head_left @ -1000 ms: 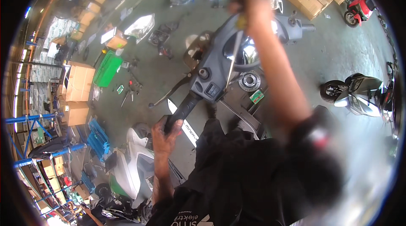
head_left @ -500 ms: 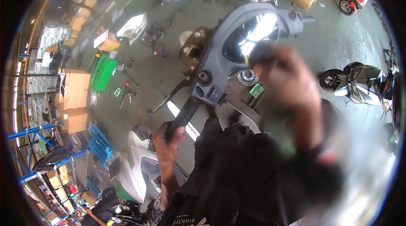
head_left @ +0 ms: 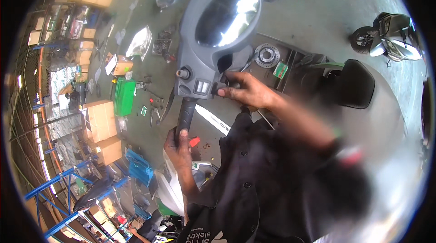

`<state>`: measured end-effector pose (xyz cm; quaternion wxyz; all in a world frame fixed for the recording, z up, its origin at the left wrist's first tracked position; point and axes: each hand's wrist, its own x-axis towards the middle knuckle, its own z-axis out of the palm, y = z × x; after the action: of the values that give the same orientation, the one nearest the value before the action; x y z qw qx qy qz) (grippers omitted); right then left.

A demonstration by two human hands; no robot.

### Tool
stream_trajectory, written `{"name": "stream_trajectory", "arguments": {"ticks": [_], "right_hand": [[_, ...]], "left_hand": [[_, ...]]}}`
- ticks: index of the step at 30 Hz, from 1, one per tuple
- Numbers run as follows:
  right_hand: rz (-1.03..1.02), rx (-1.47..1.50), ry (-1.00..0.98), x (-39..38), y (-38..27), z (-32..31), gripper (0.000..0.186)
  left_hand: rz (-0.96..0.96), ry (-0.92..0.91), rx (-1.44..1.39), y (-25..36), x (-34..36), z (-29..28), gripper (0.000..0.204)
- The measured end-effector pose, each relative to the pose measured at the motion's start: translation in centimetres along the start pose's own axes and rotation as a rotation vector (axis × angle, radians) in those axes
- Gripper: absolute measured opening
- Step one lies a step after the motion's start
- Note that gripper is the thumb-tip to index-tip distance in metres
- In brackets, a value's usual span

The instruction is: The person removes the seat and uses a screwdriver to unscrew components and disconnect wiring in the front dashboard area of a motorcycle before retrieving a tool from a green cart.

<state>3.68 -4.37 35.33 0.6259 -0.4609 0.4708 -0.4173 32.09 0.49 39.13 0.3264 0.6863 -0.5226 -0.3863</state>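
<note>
The grey scooter handlebar cover (head_left: 188, 52) reaches up from the middle, with a large glossy oval display (head_left: 229, 15) in it. My left hand (head_left: 180, 150) is wrapped round the black rubber grip (head_left: 185, 118) at its near end. Beside the switch block (head_left: 202, 87), my right hand (head_left: 247, 90) pinches at the cover's right edge, thumb and fingers bent; what lies between them is hidden. Beyond this hand, a metal brake disc (head_left: 268, 55) and a small green-and-white box (head_left: 280, 69) rest on the scooter's dark floorboard. A black seat-like part (head_left: 359, 84) is to the right.
A green crate (head_left: 125, 96), cardboard boxes (head_left: 102, 118) and blue crates (head_left: 138, 168) stand left, before blue racking (head_left: 59, 184). A white fairing (head_left: 140, 43) and loose tools lie on the floor. Another scooter (head_left: 395, 38) is parked far right. Another person's arm (head_left: 138, 235) shows lower left.
My right hand has come down and left from beside the display to the cover's edge near the switch block. My left hand keeps the grip. The whole view has shifted.
</note>
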Motion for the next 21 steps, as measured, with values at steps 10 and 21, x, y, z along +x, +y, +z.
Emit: {"name": "stream_trajectory", "arguments": {"ticks": [10,21], "right_hand": [[-0.192,-0.242,-0.052,-1.0,-0.9,-1.9,0.036],[0.036,-0.105,-0.027,-2.1,-1.3,-1.4,0.037]], "left_hand": [[-0.192,-0.358,-0.266,0.9,-2.9,8.1,0.041],[-0.353,-0.504,-1.142,1.4,0.1,13.6,0.038]]}}
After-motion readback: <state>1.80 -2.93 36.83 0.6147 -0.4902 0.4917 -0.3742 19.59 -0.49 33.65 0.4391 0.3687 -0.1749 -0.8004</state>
